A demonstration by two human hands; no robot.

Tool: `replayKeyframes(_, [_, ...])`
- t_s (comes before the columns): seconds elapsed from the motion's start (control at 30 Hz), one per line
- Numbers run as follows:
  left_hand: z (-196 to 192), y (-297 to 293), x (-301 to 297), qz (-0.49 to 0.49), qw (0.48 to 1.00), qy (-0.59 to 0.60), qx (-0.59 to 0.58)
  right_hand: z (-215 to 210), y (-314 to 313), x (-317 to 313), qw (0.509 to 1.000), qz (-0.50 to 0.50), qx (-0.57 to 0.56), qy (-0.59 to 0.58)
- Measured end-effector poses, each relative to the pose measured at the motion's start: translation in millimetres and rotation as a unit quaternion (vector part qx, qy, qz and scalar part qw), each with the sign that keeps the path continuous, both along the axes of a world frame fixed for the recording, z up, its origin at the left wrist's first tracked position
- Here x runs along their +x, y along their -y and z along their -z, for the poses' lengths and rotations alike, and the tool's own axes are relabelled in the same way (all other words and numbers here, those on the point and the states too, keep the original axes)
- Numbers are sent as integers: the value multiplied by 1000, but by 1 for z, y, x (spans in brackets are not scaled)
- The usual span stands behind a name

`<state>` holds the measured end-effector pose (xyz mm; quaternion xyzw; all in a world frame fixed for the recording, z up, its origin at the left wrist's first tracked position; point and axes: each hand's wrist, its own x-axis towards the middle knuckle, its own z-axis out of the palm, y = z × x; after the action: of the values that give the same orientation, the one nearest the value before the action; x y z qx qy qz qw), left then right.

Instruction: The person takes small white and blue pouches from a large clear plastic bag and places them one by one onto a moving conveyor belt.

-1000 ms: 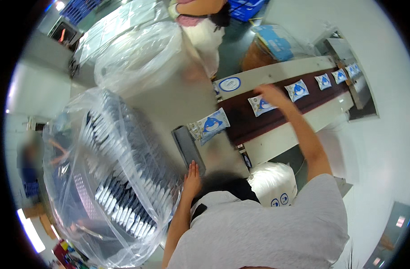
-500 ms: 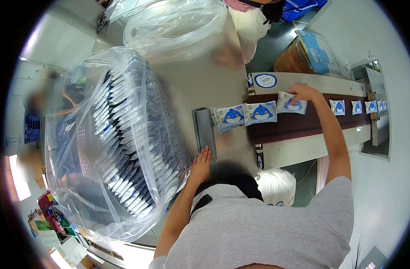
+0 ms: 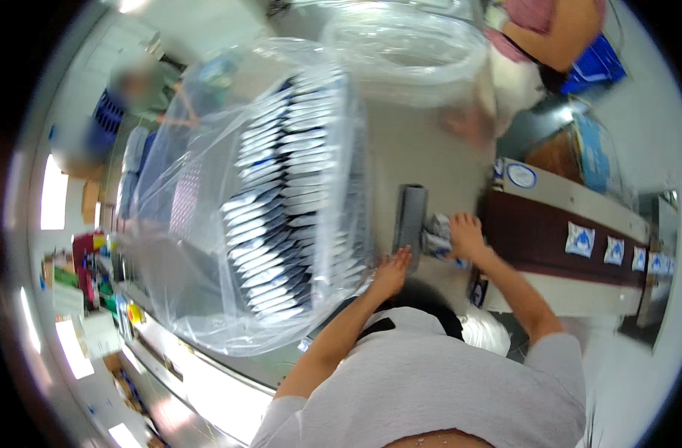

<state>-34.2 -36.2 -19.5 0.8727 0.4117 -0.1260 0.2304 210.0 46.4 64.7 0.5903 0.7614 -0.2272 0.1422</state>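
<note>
My right hand [image 3: 468, 237] has its fingers curled over a bunch of small white-and-blue packets [image 3: 438, 245], gathered on the steel table beside a long grey block [image 3: 410, 220]. How many packets are under the fingers is hidden. My left hand [image 3: 393, 272] lies with fingers stretched out at the near end of that block, touching it. To the left, a large clear plastic bag [image 3: 169, 291] holds tight rows of similar packets [image 3: 270, 246] standing on edge.
A dark red conveyor belt [image 3: 539, 228] carries more spaced packets [image 3: 580, 239] at the right. At the back stands another clear bag [image 3: 408, 45], near a person in pink [image 3: 557, 30]. A brown container [image 3: 553, 155] sits beyond the conveyor. White sacking [image 3: 484, 328] lies below it.
My right hand has moved left off the belt to the grey block, and the row of packets is now bunched there. My left hand stays by the block. The view has shifted.
</note>
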Motion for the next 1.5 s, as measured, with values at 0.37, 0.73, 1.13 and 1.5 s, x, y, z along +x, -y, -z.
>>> replayKeyframes(0.37, [14, 18, 6, -21, 991, -6, 130, -38, 21, -13, 983, 166, 3, -83])
replayKeyframes(0.73, [14, 16, 24, -33, 979, 2, 202, -274, -165, -216, 930, -143, 224, -255])
replayKeyframes(1.13, [80, 41, 15, 1, 949, -17, 314, -134, -175, -388, 908, -305, 279, -67])
replayKeyframes(1.5, [13, 0, 3, -11, 994, 42, 96, -134, -53, -176, 799, -4, 408, -442])
